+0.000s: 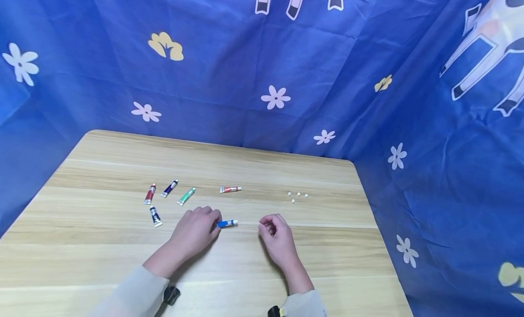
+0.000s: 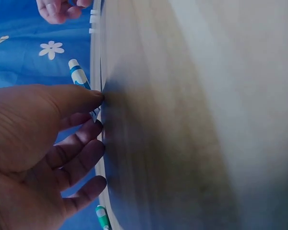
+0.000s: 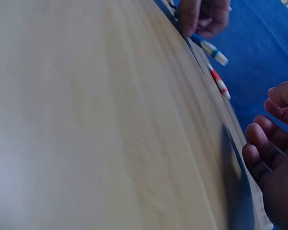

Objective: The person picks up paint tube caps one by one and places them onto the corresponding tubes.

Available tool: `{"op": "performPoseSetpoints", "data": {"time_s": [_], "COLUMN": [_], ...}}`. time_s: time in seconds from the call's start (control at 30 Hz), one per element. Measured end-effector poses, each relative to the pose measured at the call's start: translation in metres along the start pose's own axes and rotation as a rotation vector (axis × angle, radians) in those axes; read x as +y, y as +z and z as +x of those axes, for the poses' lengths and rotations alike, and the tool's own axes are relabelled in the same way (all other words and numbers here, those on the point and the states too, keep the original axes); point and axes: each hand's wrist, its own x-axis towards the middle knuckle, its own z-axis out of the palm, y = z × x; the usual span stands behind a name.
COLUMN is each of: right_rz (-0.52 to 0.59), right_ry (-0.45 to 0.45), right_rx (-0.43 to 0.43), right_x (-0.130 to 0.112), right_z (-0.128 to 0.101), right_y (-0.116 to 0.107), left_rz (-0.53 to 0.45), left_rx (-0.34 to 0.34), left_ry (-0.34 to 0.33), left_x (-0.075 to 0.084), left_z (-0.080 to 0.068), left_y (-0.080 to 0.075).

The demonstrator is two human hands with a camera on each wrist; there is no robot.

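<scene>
My left hand point(image 1: 195, 229) pinches a small blue paint tube point(image 1: 228, 223) by its tail end, between thumb and fingers. The tube's white end points right, towards my right hand point(image 1: 280, 239). In the left wrist view the white end of the blue tube point(image 2: 78, 74) sticks out past the thumb. Loosely curled and holding nothing, the fingers of my right hand hover over the table a short way right of the tube. An orange-red paint tube point(image 1: 231, 189) lies just beyond the blue one.
Left of it on the wooden table point(image 1: 221, 280) lie a green tube point(image 1: 186, 196), a purple tube point(image 1: 169, 188), a red tube point(image 1: 150, 194) and a dark blue tube point(image 1: 155, 216). Several small white caps point(image 1: 293, 200) sit at the right. Blue patterned cloth point(image 1: 229, 80) hangs behind.
</scene>
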Motion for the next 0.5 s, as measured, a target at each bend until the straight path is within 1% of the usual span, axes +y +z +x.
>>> {"op": "performPoseSetpoints", "data": {"time_s": [0.17, 0.27, 0.37, 0.5], "right_rz": [0.003, 0.024, 0.040, 0.048], "right_ry": [0.027, 0.030, 0.035, 0.044], "right_rx": [0.063, 0.110, 0.152, 0.185], "right_x": [0.011, 0.019, 0.026, 0.033], "right_z": [0.010, 0.017, 0.023, 0.030], "right_y": [-0.019, -0.030, -0.040, -0.050], "left_rz": [0.008, 0.014, 0.015, 0.010], "left_rx": [0.019, 0.027, 0.028, 0.016], "left_ry": [0.015, 0.022, 0.014, 0.002], "left_x": [-0.004, -0.006, -0.007, -0.006], "left_z": [0.010, 0.016, 0.020, 0.026], "left_y": [0.003, 0.004, 0.002, -0.003]}}
